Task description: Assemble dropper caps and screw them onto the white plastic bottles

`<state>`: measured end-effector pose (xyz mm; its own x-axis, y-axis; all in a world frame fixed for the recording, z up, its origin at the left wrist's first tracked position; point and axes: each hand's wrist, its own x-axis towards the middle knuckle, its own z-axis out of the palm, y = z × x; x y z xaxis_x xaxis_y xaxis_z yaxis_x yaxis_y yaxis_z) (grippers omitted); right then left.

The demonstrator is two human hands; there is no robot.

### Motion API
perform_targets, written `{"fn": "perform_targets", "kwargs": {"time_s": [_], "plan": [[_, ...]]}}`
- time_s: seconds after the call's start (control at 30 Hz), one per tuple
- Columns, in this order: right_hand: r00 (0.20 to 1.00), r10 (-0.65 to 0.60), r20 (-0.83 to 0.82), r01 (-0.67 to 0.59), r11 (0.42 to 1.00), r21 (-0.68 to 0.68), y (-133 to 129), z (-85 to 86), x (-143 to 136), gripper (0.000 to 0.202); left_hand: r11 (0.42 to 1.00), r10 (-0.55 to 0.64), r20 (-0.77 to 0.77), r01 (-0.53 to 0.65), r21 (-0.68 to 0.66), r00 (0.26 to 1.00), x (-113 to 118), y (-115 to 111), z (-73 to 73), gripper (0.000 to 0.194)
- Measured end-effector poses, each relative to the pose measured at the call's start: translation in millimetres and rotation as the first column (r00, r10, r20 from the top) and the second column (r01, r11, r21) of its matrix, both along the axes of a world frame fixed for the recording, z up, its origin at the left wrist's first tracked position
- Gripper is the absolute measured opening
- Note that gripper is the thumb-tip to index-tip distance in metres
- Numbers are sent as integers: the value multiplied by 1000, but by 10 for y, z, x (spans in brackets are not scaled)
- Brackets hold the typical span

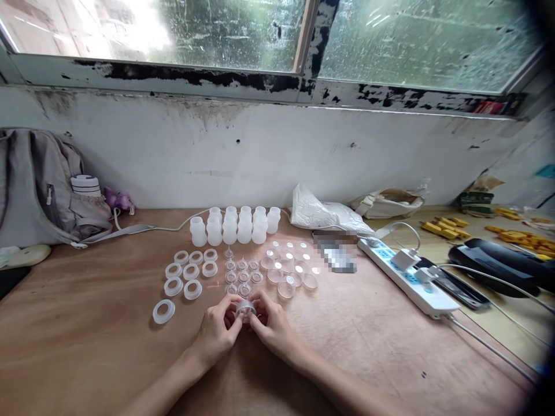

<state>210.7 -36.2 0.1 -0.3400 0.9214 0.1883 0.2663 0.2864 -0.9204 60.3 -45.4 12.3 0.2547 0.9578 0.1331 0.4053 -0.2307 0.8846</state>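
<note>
The fingers of the left hand and right hand pinch a clear round plastic piece between them, over the middle of the wooden tabletop. Just beyond sit small clear spouted discs, flanked by translucent collar rings on the left and clear round caps on the right. Farther back, near the wall, waisted translucent bottles stand in rows.
</note>
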Motion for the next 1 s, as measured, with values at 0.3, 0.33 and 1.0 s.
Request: {"fn": "perform_targets", "kwargs": {"time_s": [0.3,0.33,1.0], "plan": [[998,-44,35,42,998,52,-8,-29,-24,16,1000,4,-9,-4,12,1000,9,-26,-16,13],[998,-50,42,47,997,67,-9,-22,-26,15,1000,3,-7,-3,11,1000,10,-29,-5,13],[993,-7,121,-11,989,149,31,-31,-2,10,1000,16,7,-16,8,1000,8,-27,28,9]]}}
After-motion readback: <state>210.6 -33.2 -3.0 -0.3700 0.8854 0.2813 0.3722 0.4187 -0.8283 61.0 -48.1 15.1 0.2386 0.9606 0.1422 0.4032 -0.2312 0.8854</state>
